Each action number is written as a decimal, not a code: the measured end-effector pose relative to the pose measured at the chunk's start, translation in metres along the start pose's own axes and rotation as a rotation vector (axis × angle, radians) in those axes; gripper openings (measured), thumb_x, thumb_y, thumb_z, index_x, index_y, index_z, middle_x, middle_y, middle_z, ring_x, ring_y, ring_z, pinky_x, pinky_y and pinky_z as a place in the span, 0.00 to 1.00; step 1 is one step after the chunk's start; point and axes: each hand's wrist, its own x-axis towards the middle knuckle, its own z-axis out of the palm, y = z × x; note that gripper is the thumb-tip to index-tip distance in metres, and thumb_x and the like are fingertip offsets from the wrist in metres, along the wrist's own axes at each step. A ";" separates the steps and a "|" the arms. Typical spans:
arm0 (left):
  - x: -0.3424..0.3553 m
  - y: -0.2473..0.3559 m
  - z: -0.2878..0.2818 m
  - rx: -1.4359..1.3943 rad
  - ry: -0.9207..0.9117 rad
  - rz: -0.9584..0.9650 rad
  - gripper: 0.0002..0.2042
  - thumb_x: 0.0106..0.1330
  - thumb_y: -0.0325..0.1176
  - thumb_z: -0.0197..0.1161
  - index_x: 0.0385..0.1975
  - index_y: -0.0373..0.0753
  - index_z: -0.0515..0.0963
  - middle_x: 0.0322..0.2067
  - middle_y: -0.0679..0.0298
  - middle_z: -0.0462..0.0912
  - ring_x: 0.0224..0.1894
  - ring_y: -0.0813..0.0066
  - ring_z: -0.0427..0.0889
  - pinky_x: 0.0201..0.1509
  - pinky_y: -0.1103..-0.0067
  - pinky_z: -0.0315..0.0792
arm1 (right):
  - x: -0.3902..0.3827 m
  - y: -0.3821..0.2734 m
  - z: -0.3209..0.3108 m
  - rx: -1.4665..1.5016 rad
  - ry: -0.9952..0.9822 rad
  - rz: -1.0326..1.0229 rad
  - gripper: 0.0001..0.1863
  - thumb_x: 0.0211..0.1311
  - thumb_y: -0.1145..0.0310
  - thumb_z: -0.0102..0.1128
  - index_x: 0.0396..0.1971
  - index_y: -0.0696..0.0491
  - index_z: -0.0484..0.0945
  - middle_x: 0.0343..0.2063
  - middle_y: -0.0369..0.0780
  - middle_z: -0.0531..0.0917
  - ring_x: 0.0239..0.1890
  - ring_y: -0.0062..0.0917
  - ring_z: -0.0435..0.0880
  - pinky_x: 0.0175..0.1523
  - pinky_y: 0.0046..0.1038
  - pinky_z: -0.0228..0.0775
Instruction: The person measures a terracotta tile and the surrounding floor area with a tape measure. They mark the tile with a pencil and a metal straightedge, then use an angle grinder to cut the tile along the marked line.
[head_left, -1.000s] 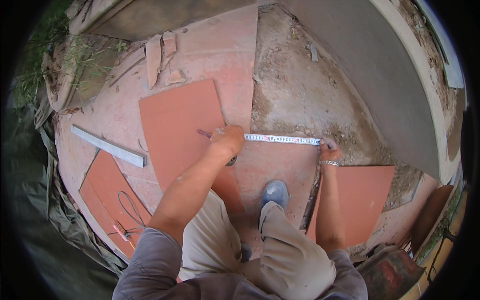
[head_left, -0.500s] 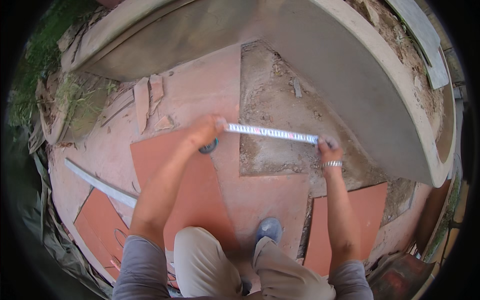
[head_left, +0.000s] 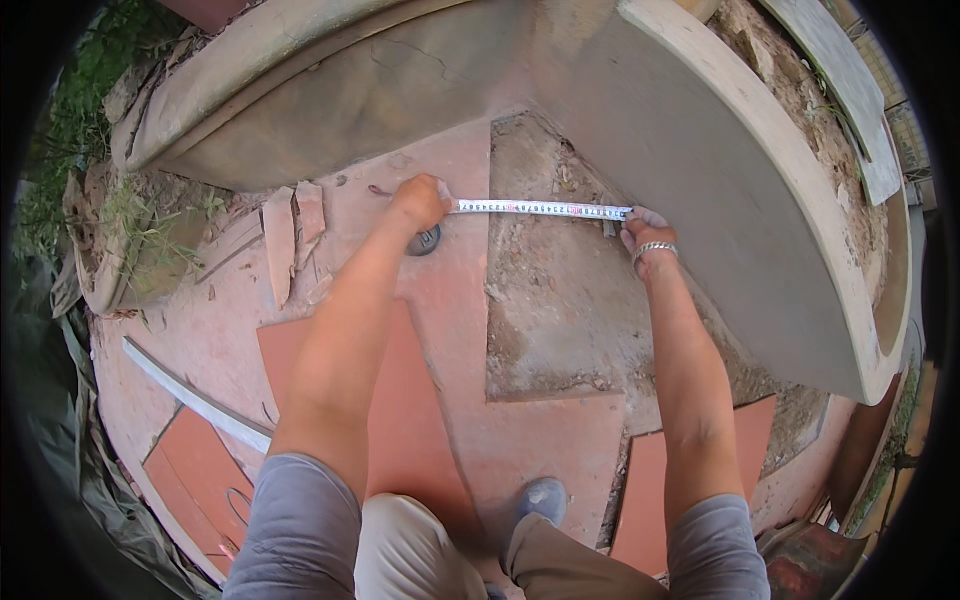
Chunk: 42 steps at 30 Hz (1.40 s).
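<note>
A tape measure's white blade (head_left: 540, 208) is stretched taut between my hands, across a bare patch of rough ground (head_left: 545, 320) beside the grey curved wall (head_left: 720, 170). My left hand (head_left: 422, 203) is closed around the tape measure near its dark round case (head_left: 425, 240), which shows under the palm, over the pink tiled floor. At the wall's foot, my right hand (head_left: 648, 230), with a metal watch band at the wrist, pinches the blade's far end between thumb and fingers. Whether the blade touches the ground cannot be told.
Reddish tiles (head_left: 390, 400) lie loose at my feet, another tile (head_left: 640, 500) on the right. Broken tile strips (head_left: 280, 245) sit at the left, with a long pale metal bar (head_left: 195, 390) nearer me. A dark tarp (head_left: 75, 450) borders the left side.
Both hands have moved forward, away from me, carrying the stretched tape toward the corner of the walls. The blade is now more nearly level across the view. Both hands keep their hold.
</note>
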 end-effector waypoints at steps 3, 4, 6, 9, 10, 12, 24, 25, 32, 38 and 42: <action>0.003 0.001 0.004 -0.012 0.028 -0.022 0.10 0.63 0.41 0.68 0.34 0.40 0.86 0.32 0.52 0.86 0.36 0.55 0.83 0.45 0.67 0.75 | 0.012 0.012 0.003 0.054 0.016 -0.007 0.12 0.66 0.78 0.61 0.49 0.56 0.80 0.41 0.36 0.84 0.41 0.21 0.83 0.44 0.20 0.81; 0.003 0.002 0.004 -0.026 0.009 -0.058 0.11 0.64 0.41 0.68 0.34 0.40 0.85 0.33 0.52 0.86 0.37 0.54 0.84 0.46 0.67 0.75 | 0.015 0.016 0.002 0.063 0.030 -0.014 0.12 0.66 0.78 0.61 0.49 0.56 0.80 0.41 0.37 0.84 0.41 0.21 0.83 0.44 0.20 0.81; 0.002 0.004 0.003 -0.043 -0.019 -0.119 0.11 0.64 0.41 0.68 0.35 0.40 0.85 0.34 0.51 0.86 0.40 0.53 0.84 0.47 0.66 0.75 | 0.018 0.023 0.002 0.127 0.021 -0.035 0.13 0.64 0.79 0.62 0.49 0.59 0.80 0.42 0.40 0.83 0.42 0.25 0.83 0.44 0.22 0.81; 0.000 0.009 0.004 0.037 0.027 -0.086 0.12 0.64 0.42 0.68 0.36 0.39 0.85 0.37 0.49 0.86 0.44 0.51 0.84 0.50 0.64 0.75 | 0.022 0.025 0.002 0.145 0.033 -0.043 0.13 0.65 0.80 0.62 0.49 0.59 0.80 0.42 0.39 0.84 0.42 0.24 0.83 0.46 0.22 0.81; -0.001 0.010 0.004 0.027 0.020 -0.109 0.12 0.64 0.42 0.67 0.36 0.39 0.85 0.38 0.49 0.86 0.45 0.51 0.84 0.51 0.64 0.75 | 0.023 0.025 0.002 0.135 0.040 -0.047 0.12 0.65 0.80 0.62 0.48 0.57 0.80 0.42 0.38 0.84 0.42 0.23 0.83 0.46 0.22 0.81; -0.002 0.011 0.003 0.006 0.013 -0.152 0.13 0.64 0.43 0.67 0.37 0.39 0.85 0.40 0.48 0.86 0.47 0.51 0.83 0.52 0.63 0.75 | 0.024 0.023 0.003 0.148 0.045 -0.039 0.11 0.65 0.80 0.62 0.47 0.58 0.80 0.41 0.38 0.84 0.42 0.23 0.83 0.47 0.23 0.82; -0.004 0.025 -0.001 0.034 -0.012 -0.177 0.16 0.64 0.47 0.66 0.40 0.40 0.85 0.41 0.47 0.86 0.48 0.50 0.83 0.54 0.64 0.75 | 0.025 0.028 0.000 0.327 0.120 -0.030 0.08 0.65 0.82 0.61 0.42 0.60 0.80 0.40 0.40 0.83 0.43 0.27 0.83 0.48 0.26 0.83; -0.004 0.026 -0.001 0.039 -0.019 -0.169 0.16 0.64 0.47 0.66 0.40 0.40 0.85 0.41 0.47 0.86 0.48 0.50 0.83 0.55 0.63 0.75 | 0.024 0.027 -0.001 0.331 0.143 -0.025 0.07 0.65 0.82 0.61 0.42 0.60 0.79 0.41 0.41 0.83 0.44 0.27 0.83 0.49 0.26 0.83; -0.005 0.027 -0.004 0.056 -0.035 -0.174 0.19 0.63 0.48 0.67 0.40 0.36 0.84 0.42 0.45 0.85 0.50 0.49 0.83 0.56 0.63 0.74 | 0.020 0.023 0.005 0.372 0.173 -0.025 0.09 0.66 0.82 0.59 0.45 0.62 0.77 0.43 0.42 0.82 0.45 0.29 0.83 0.51 0.27 0.83; -0.007 0.035 -0.010 0.059 -0.085 -0.217 0.21 0.64 0.48 0.67 0.43 0.33 0.84 0.47 0.46 0.84 0.53 0.50 0.82 0.58 0.64 0.75 | 0.023 0.025 0.005 0.362 0.189 -0.039 0.08 0.66 0.83 0.59 0.44 0.61 0.77 0.43 0.42 0.82 0.45 0.29 0.83 0.50 0.27 0.83; -0.006 0.035 -0.010 0.074 -0.093 -0.227 0.21 0.65 0.48 0.67 0.44 0.33 0.84 0.50 0.48 0.84 0.54 0.51 0.82 0.58 0.64 0.75 | 0.023 0.025 0.005 0.366 0.186 -0.044 0.08 0.65 0.83 0.59 0.43 0.61 0.77 0.42 0.42 0.83 0.44 0.29 0.83 0.50 0.27 0.84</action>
